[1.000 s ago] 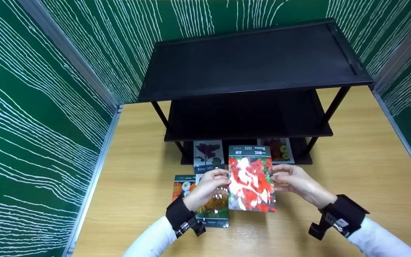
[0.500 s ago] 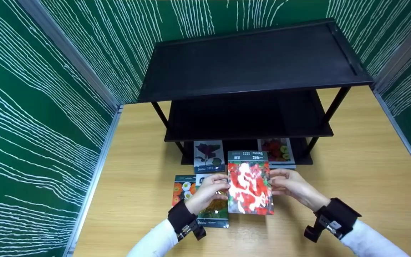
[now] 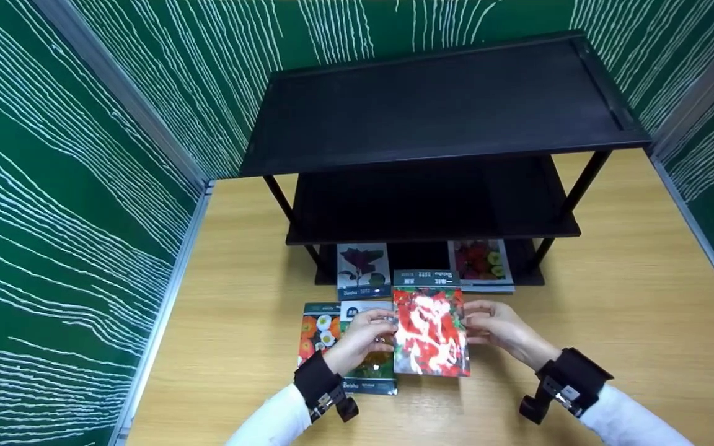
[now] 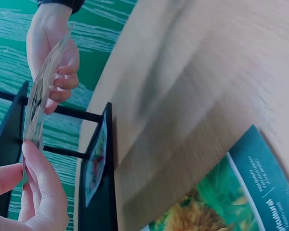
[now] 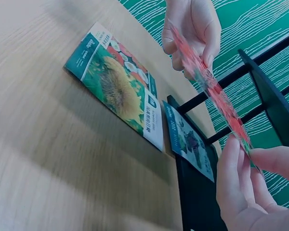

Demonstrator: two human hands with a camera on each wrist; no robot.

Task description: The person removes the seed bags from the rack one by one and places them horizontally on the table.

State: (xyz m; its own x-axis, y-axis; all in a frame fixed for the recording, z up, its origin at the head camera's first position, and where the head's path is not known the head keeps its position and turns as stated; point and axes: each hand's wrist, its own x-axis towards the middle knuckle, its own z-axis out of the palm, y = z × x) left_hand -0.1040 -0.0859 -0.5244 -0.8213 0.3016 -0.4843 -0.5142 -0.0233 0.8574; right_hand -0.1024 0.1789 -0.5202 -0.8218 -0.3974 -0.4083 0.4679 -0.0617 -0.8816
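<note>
A seed packet with red flowers (image 3: 429,331) is held up above the table in front of the shelf, its glossy face catching glare. My left hand (image 3: 360,341) pinches its left edge between thumb and fingers. At the opposite edge, my right hand (image 3: 509,331) pinches it too, as the right wrist view shows with the packet (image 5: 212,89) seen nearly edge-on. Below my left hand lies a yellow-flower seed packet (image 3: 369,385), partly covered. It overlaps a packet with orange and white flowers (image 3: 316,327).
A black three-tier shelf (image 3: 444,105) stands at the back. On its bottom tier lie a packet with a dark purple plant (image 3: 362,266) at left and red-and-green packets (image 3: 481,263), seemingly stacked, at right. Green walls (image 3: 72,204) enclose the wooden table (image 3: 630,291).
Both hands have brought the red-flower packet slightly nearer and to the left, lowering it in the head view. More of the right-hand packets on the bottom tier shows now.
</note>
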